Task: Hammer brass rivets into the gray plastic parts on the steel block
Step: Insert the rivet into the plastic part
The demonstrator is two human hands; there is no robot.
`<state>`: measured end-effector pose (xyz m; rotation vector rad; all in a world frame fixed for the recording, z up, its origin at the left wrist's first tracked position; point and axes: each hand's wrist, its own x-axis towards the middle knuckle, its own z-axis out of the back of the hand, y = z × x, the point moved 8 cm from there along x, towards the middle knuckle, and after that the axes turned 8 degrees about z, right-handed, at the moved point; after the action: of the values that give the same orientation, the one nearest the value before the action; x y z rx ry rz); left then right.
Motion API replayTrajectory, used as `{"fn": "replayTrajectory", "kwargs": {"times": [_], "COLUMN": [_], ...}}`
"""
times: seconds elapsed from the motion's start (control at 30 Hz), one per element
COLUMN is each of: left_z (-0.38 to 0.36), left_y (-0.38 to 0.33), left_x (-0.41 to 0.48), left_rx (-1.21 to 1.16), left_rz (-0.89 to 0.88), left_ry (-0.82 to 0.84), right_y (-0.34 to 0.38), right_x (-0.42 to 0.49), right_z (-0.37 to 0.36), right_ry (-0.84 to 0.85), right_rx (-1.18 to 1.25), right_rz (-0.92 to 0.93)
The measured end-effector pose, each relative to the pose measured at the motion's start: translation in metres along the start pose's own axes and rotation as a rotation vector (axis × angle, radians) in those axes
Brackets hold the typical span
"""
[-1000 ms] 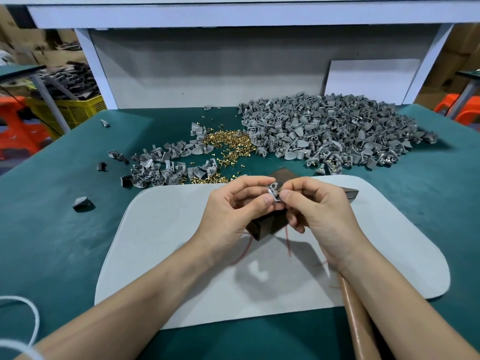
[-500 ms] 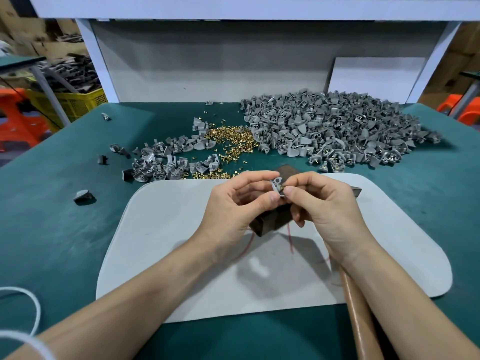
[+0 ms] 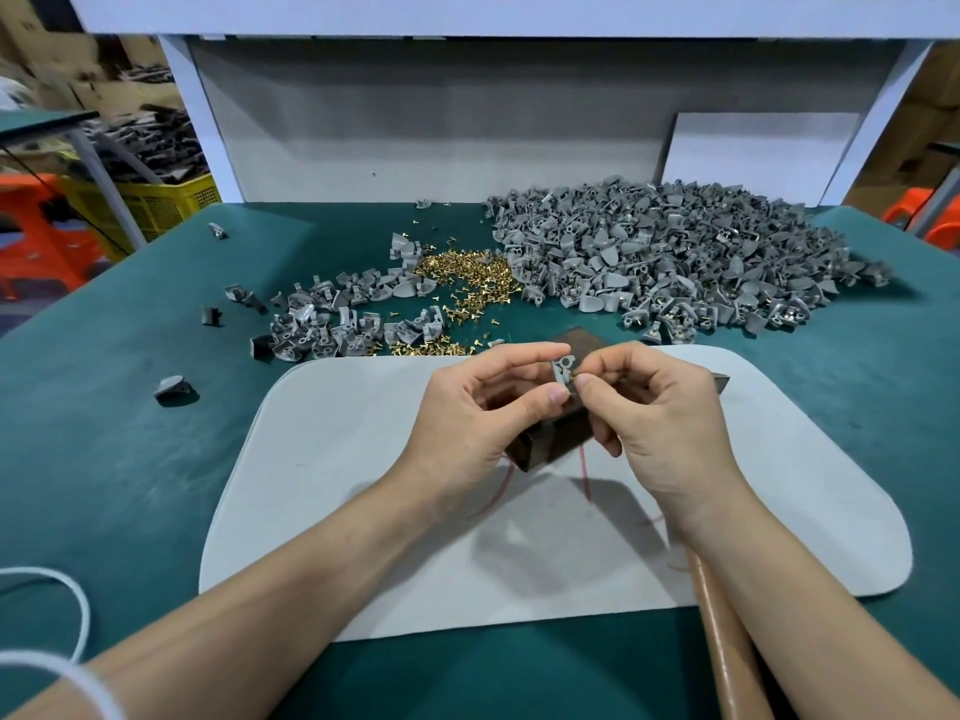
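Two fingertips of our left hand pinch a small gray part, thumb below and first finger on top. Our right hand pinches the same part from the other side with its thumb and first finger. We cannot tell if a rivet sits between those right fingers; it would be too small to see. The other fingers of both hands are curled in.

We hold the part up, just above the steel block. The dark block sits on a white pad and is partly hidden under our hands. A thin red string shows on the pad below the block. A brown handle lies under our right arm.

The pad lies on a green table. Behind the block, a little heap of brass rivets shines gold. On its right is a big pile of gray parts, touching the rivets. On its left is a small pile of the same parts. A few single parts lie apart, farther left. A white cord curls at the near left corner and crosses our left arm.
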<state>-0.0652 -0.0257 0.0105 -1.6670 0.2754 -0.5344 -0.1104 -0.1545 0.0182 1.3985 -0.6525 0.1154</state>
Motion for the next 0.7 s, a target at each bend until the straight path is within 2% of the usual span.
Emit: {"fn": "replayTrajectory", "kwargs": {"times": [0.7], "left_z": [-0.0020], "left_y": [0.0010], "left_x": [-0.0031], "left_rx": [-0.054], "left_rz": [-0.015], "left_ry": [0.012], "right_y": [-0.0040], "right_x": [-0.0037], "right_z": [-0.0002], "right_ry": [-0.001], "right_rx": [0.048], "right_rz": [-0.068]}}
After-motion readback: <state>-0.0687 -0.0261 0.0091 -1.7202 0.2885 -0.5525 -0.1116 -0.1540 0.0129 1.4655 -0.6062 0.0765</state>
